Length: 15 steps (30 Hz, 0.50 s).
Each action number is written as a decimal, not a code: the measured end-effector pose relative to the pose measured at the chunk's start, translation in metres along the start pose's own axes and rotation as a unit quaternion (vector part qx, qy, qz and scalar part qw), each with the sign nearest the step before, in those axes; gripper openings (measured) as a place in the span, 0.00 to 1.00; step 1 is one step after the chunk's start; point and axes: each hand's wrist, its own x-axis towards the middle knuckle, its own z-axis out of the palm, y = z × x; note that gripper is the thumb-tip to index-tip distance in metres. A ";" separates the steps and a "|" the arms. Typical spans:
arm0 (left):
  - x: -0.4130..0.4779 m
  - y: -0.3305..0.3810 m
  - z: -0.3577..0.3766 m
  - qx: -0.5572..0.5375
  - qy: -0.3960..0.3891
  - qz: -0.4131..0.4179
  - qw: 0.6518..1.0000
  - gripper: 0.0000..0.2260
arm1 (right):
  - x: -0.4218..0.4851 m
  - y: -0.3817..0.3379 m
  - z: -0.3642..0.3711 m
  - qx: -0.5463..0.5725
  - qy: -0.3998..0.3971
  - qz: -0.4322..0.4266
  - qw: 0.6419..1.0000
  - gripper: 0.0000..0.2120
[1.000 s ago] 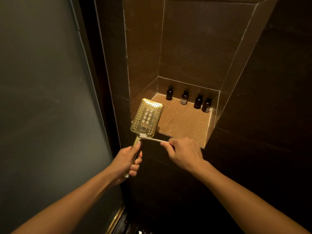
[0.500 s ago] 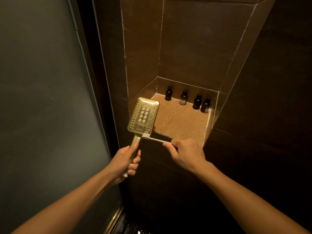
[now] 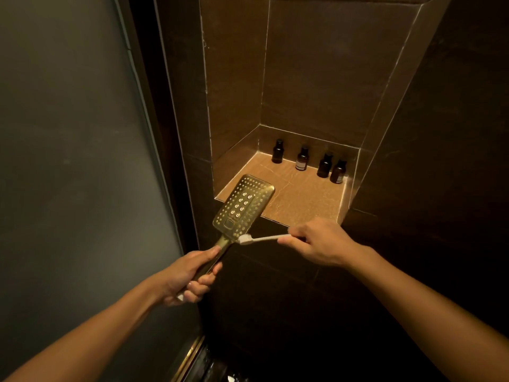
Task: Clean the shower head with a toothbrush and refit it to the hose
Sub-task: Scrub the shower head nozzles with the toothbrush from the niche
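Found left hand (image 3: 190, 274) gripping shower head (image 3: 243, 206) by its handle, face just above that hand. Found right hand (image 3: 319, 241) pinching toothbrush (image 3: 264, 238), bristles on face's lower edge between hands. Recommended short strokes across each nozzle row, handle steadied.

Most of the handle of the shower head (image 3: 243, 206) is hidden inside the curled fingers of the left hand (image 3: 187, 277). The rear half of the toothbrush (image 3: 261, 239) disappears under the fingers of the right hand (image 3: 321, 242). Beyond those fingers, the labels on the bottles (image 3: 302, 158) are too small to read.
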 end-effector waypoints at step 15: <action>-0.016 -0.012 -0.010 -0.068 0.002 -0.010 0.998 0.17 | 0.000 -0.030 0.026 0.247 -0.026 0.099 0.964 0.26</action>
